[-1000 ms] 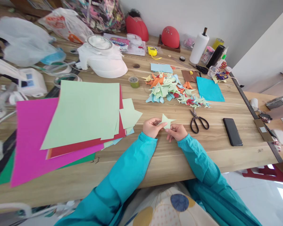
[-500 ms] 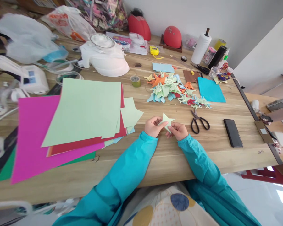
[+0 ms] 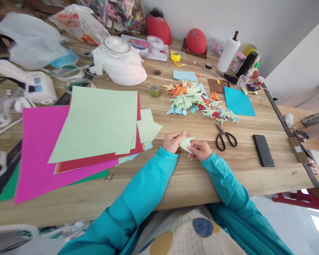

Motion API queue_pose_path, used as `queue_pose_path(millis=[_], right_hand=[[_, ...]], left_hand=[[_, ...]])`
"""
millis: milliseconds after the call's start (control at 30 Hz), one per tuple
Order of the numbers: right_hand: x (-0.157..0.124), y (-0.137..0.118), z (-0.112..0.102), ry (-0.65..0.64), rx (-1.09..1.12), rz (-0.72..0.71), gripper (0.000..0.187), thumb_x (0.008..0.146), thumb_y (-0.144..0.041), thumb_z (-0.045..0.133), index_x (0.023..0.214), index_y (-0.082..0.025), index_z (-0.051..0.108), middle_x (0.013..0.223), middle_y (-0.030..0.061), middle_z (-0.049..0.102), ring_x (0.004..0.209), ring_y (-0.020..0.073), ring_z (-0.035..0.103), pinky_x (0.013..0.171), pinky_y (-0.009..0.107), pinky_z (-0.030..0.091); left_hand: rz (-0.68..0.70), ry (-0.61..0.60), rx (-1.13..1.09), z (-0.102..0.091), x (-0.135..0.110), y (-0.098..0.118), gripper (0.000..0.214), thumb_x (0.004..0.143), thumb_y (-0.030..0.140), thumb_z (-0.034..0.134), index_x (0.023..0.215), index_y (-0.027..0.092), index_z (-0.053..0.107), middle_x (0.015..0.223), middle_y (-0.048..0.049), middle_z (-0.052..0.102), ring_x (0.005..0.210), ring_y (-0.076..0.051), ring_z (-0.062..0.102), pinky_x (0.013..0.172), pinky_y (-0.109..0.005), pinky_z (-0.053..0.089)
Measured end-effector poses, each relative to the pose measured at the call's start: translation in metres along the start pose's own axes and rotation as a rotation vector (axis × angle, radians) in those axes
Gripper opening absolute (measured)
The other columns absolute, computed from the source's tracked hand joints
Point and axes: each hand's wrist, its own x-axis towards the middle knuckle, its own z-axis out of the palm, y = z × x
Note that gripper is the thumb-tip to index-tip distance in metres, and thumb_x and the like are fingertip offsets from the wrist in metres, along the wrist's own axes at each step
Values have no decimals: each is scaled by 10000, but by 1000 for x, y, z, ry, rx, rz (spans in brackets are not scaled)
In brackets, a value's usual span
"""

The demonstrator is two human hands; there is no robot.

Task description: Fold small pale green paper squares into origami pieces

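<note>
Between my two hands, just above the wooden table, is a small pale green folded paper with pointed corners. My left hand pinches its left side, the thumb lying near its upper point. On the right edge, the fingers of my right hand are closed on the paper. Beyond my hands lies a heap of folded paper pieces in green, orange, blue and red. Black-handled scissors rest to the right of my right hand. Small pale green sheets lie left of my left hand.
Large coloured sheets, pale green on top and magenta below, cover the left side. A black phone lies at right. Toward the back are a blue sheet, a tape measure and a white cap.
The folded paper has turned between my fingers, and its upper point no longer stands up. My left thumb has moved up toward its top. Both hands still hold it.
</note>
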Motion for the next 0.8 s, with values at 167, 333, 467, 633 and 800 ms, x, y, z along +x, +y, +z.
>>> queue_pose_path(millis=[167, 333, 467, 633, 800], right_hand=[[0, -1, -2, 12, 5, 15, 397, 613, -524, 626, 648, -149, 500, 454, -15, 599, 346, 91, 537, 343, 174, 411], [4, 1, -6, 130, 79, -3, 412, 591, -538, 642, 650, -149, 517, 457, -15, 605, 333, 92, 533, 329, 177, 412], [7, 1, -10, 191, 103, -27, 419, 583, -548, 645, 651, -153, 522, 463, -15, 606, 332, 94, 531, 334, 190, 423], [8, 3, -8, 189, 104, -63, 425, 585, -552, 645, 667, -158, 510, 476, -17, 608, 359, 93, 544, 350, 184, 413], [10, 6, -6, 163, 112, -81, 407, 579, -512, 671, 700, -160, 504, 522, -15, 620, 385, 86, 549, 377, 186, 420]], left_hand=[[-82, 9, -183, 0, 4, -3, 436, 633, 544, 591, 470, 140, 604, 418, -17, 535, 397, -112, 477, 391, -234, 355], [-162, -153, -331, 1, 1, 0, 465, 620, 583, 581, 612, 122, 634, 508, -41, 587, 446, -143, 532, 384, -251, 403], [-90, -211, -234, 5, -4, 1, 356, 496, 381, 755, 705, 113, 649, 553, -21, 605, 486, -131, 539, 449, -250, 426], [-45, -181, -214, 10, -4, -7, 266, 520, 335, 746, 640, 122, 640, 510, -1, 579, 453, -110, 506, 475, -259, 419], [-33, -166, -249, 12, -2, -13, 234, 545, 322, 734, 627, 125, 639, 514, 3, 581, 441, -106, 513, 475, -259, 431]])
